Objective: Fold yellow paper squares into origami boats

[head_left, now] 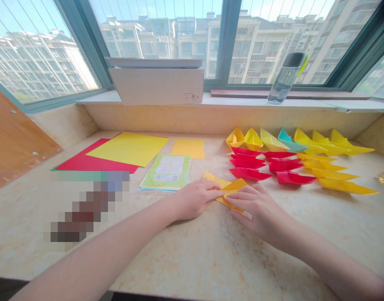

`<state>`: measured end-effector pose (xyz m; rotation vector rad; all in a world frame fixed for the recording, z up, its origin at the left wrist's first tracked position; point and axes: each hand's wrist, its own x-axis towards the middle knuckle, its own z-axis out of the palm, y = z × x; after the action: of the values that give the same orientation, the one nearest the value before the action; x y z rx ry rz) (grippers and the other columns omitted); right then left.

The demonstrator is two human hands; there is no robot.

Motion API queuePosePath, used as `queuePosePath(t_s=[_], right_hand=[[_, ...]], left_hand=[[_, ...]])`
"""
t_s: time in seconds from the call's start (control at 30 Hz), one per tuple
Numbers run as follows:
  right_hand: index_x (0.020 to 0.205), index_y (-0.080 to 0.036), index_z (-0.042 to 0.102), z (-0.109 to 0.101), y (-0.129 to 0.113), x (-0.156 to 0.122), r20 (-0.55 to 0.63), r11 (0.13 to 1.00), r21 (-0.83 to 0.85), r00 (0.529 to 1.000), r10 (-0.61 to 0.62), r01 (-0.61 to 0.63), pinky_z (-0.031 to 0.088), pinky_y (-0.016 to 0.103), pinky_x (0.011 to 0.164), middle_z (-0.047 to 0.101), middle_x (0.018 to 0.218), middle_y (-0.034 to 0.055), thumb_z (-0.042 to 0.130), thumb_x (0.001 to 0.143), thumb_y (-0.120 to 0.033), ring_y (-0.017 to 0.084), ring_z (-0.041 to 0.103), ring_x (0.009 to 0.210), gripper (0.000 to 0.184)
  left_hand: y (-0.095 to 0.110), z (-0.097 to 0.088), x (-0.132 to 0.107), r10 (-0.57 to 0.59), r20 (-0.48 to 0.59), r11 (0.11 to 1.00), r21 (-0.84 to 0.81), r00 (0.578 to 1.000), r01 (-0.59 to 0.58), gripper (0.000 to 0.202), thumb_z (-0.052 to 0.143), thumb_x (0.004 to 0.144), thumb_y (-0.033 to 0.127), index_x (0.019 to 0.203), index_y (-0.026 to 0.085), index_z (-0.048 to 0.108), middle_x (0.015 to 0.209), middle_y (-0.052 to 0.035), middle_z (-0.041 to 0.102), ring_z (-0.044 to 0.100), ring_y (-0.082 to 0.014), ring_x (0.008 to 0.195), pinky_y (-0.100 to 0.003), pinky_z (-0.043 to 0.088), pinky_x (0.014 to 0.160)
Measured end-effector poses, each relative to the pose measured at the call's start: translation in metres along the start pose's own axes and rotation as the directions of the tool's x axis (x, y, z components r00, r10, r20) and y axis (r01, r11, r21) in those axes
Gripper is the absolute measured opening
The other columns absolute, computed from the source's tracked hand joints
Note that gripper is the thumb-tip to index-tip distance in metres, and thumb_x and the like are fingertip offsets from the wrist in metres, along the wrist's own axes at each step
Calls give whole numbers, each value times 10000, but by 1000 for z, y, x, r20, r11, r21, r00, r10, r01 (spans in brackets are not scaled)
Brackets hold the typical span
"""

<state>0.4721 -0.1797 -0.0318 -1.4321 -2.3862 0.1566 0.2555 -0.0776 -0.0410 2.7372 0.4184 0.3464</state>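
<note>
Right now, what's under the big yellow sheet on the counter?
A red sheet lies under the big yellow sheet, showing past its lower left edge. Anything directly beneath the yellow is covered and cannot be seen.

Nothing is legible; the paper pack's label [166,169] is too small.

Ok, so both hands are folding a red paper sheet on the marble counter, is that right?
Not quite, the colour is wrong: the paper sheet between the left hand and the right hand is yellow-orange, not red, as the head view shows. Both hands are folding it on the marble counter.
</note>
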Motion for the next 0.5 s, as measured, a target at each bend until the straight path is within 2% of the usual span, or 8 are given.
queuePosePath(t_s=[0.13, 0.3, 0.5], right_hand=[[1051, -268, 703, -6, 3, -2, 0, 1000, -1, 1000, 28, -28, 388, 404, 845, 716, 1014, 32, 645, 889, -217, 233, 604, 929, 179], [1010, -258, 725, -7, 5, -3, 27, 995, -31, 995, 96, -96, 411, 386, 804, 689, 920, 39, 623, 908, -232, 226, 601, 867, 146], [942, -244, 738, -4, 2, -2, 49, 996, -36, 995, 84, -82, 407, 366, 782, 677, 845, 40, 584, 919, -196, 207, 605, 823, 163]], left_hand=[[0, 0, 0, -13, 2, 1000, -9, 1000, 13, 398, 445, 941, 124, 1302, 219, 585, 1293, -100, 601, 544, -231, 1181, -393, 430, 1027], [1, 0, 0, -20, 6, 1000, -6, 1000, 20, 381, 433, 951, 132, 1291, 194, 592, 1292, -108, 598, 539, -230, 1185, -384, 424, 1037], [1, 0, 0, -17, -24, 999, -46, 1000, 16, 369, 453, 934, 116, 1257, 199, 610, 1275, -107, 602, 537, -225, 1184, -384, 425, 1041]])
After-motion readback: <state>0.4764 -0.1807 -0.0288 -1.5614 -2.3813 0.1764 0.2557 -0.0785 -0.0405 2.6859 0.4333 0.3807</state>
